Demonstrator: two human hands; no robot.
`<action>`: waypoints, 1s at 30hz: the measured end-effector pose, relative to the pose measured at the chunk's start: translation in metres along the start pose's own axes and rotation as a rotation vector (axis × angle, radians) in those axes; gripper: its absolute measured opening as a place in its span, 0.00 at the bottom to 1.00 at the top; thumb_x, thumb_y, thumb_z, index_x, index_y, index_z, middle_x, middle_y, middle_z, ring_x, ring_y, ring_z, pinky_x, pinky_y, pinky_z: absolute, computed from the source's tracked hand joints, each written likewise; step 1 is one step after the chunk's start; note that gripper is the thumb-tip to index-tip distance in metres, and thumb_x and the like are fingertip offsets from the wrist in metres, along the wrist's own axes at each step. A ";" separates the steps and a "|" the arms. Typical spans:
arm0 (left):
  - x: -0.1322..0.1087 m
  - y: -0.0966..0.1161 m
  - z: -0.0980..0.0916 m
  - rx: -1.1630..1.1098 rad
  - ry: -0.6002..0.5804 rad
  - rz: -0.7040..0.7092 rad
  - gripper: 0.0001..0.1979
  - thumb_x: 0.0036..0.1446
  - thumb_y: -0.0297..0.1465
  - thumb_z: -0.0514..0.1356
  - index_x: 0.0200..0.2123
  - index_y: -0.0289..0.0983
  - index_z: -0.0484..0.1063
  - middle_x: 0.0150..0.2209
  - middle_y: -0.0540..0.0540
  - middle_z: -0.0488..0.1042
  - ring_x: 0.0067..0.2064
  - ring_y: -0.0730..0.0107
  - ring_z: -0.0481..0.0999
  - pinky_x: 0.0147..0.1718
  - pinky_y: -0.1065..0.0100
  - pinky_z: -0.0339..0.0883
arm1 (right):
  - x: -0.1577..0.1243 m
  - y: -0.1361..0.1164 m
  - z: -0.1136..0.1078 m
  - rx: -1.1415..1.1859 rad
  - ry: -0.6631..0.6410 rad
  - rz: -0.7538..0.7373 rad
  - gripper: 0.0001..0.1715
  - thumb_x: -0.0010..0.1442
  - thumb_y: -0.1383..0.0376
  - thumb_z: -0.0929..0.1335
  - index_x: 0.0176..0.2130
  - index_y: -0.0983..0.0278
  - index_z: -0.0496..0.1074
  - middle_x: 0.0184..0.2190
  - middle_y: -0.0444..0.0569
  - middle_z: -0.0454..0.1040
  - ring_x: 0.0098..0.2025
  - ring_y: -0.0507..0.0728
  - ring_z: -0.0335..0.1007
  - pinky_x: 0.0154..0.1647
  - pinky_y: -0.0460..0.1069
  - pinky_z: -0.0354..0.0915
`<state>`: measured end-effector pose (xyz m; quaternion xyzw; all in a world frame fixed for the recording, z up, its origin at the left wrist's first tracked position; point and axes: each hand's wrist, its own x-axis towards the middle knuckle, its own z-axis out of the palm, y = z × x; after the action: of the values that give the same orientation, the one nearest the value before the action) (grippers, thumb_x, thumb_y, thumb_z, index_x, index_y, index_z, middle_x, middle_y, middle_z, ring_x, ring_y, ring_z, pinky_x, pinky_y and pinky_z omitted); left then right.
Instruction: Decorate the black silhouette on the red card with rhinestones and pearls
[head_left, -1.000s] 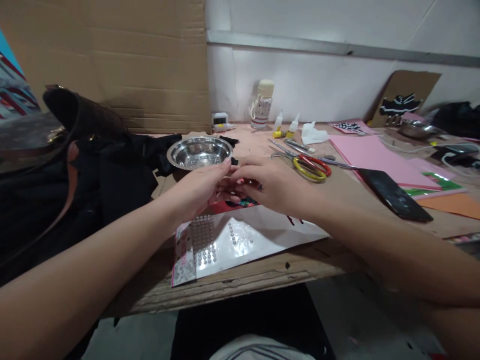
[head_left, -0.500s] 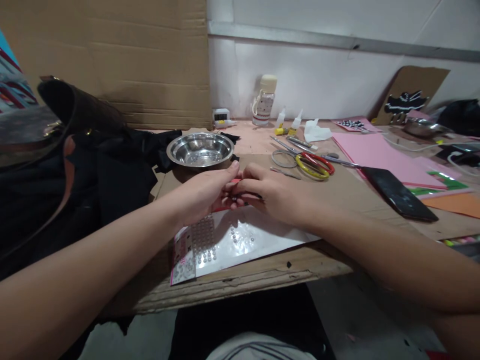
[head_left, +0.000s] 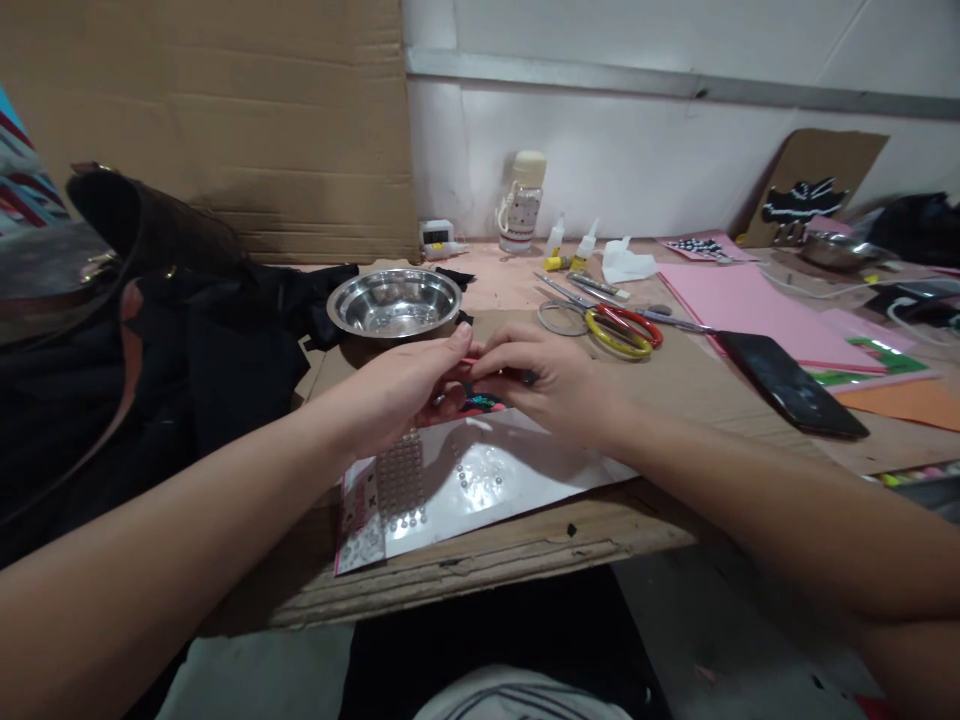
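Observation:
My left hand [head_left: 420, 388] and my right hand [head_left: 551, 378] meet just over the near part of the table. Between them, mostly covered by fingers, is a small red piece [head_left: 469, 361], pinched from both sides. A dark, glittery green patch [head_left: 482, 403] shows under the fingers; whether it belongs to the red piece I cannot tell. Beneath my hands lies a white glossy sheet [head_left: 517, 465], with clear pearl stickers [head_left: 401, 480] in rows at its left end and several loose pearls [head_left: 476, 475] near its middle.
A steel bowl [head_left: 395, 303] stands behind my left hand, beside black cloth [head_left: 225, 345]. Beyond my right hand lie red-and-yellow-handled scissors [head_left: 622, 330], a phone [head_left: 787, 380] and pink sheets [head_left: 750, 310]. Glue bottles [head_left: 585, 248] and a drinking bottle [head_left: 521, 205] stand at the back.
My fingers have shifted around the small red piece, and my right hand's fingers have lifted slightly. The glittery green patch is now visible below them. The whole view has moved slightly.

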<state>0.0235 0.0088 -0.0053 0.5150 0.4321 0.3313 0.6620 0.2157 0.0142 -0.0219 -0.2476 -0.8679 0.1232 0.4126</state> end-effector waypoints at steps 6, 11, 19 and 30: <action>-0.002 0.001 -0.008 0.167 0.001 0.064 0.10 0.63 0.38 0.64 0.37 0.37 0.77 0.21 0.55 0.63 0.22 0.77 0.57 0.21 0.73 0.50 | 0.005 -0.007 -0.009 0.039 0.110 0.177 0.05 0.64 0.70 0.73 0.41 0.63 0.81 0.36 0.46 0.82 0.39 0.53 0.77 0.40 0.48 0.71; -0.005 0.006 -0.007 0.303 -0.027 0.193 0.08 0.61 0.35 0.66 0.42 0.39 0.80 0.32 0.51 0.76 0.28 0.76 0.67 0.28 0.72 0.59 | 0.004 -0.005 -0.010 0.020 0.116 0.170 0.05 0.64 0.71 0.73 0.40 0.63 0.80 0.37 0.46 0.82 0.39 0.53 0.77 0.39 0.48 0.70; -0.007 0.005 -0.009 0.324 0.053 0.264 0.12 0.60 0.42 0.68 0.38 0.39 0.81 0.38 0.49 0.81 0.38 0.71 0.76 0.41 0.68 0.66 | 0.003 -0.009 -0.011 0.015 0.116 0.100 0.09 0.64 0.73 0.71 0.43 0.63 0.80 0.37 0.46 0.82 0.39 0.52 0.76 0.40 0.48 0.70; -0.006 0.008 -0.009 0.395 0.095 0.309 0.16 0.56 0.46 0.69 0.35 0.37 0.80 0.33 0.49 0.79 0.34 0.69 0.73 0.36 0.68 0.65 | 0.004 -0.011 -0.013 0.175 0.122 0.263 0.06 0.65 0.64 0.73 0.40 0.63 0.82 0.38 0.47 0.84 0.39 0.54 0.78 0.41 0.49 0.72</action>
<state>0.0126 0.0088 0.0031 0.6780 0.4354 0.3617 0.4690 0.2204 0.0066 -0.0064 -0.3293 -0.7873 0.2360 0.4648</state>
